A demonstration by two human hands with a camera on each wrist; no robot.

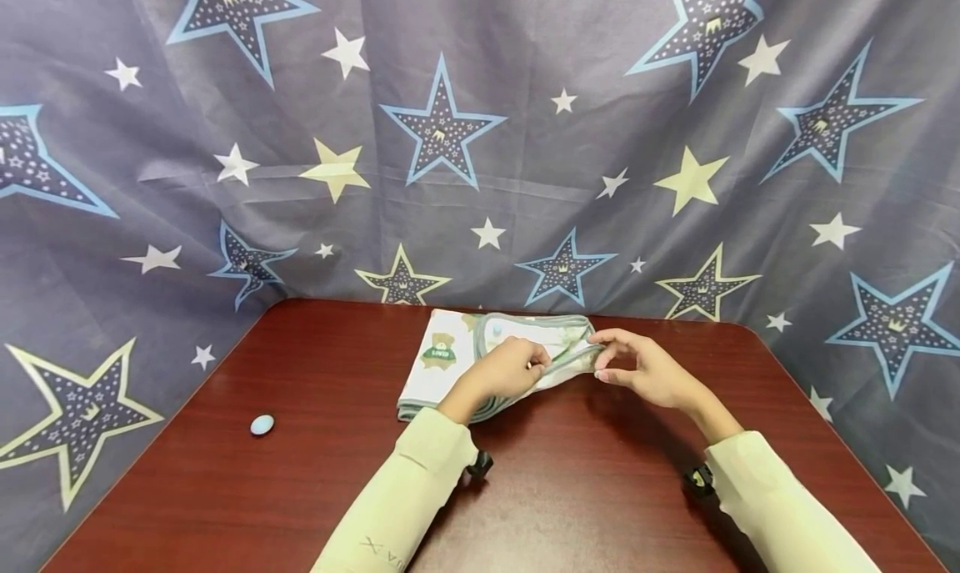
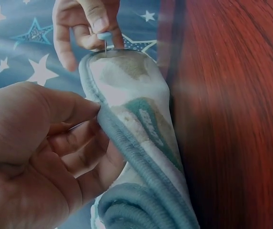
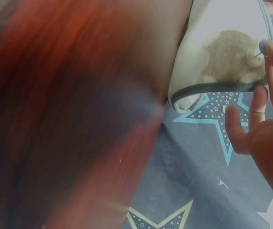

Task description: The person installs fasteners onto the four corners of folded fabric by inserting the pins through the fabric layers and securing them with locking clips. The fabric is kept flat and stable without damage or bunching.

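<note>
A folded white blanket [image 1: 442, 356] with bear prints and grey-green edging lies toward the back of the table. My left hand [image 1: 510, 366] pinches its edging between thumb and fingers, which the left wrist view shows close up. At the blanket's right end is my right hand [image 1: 651, 374]. Its thumb and finger pinch a blue-headed pin [image 2: 105, 36], whose thin metal needle points down at the cloth corner. In the right wrist view the pin head [image 3: 263, 46] sits beside a brown bear print. Another light blue knob [image 1: 497, 331] shows on the blanket's upper layer.
A light blue oval cap [image 1: 262, 424] lies on the left side of the reddish-brown table [image 1: 570, 506]. Behind the table hangs a grey curtain [image 1: 525, 139] printed with stars. Dark straps with small devices [image 1: 699, 481] sit at both wrists.
</note>
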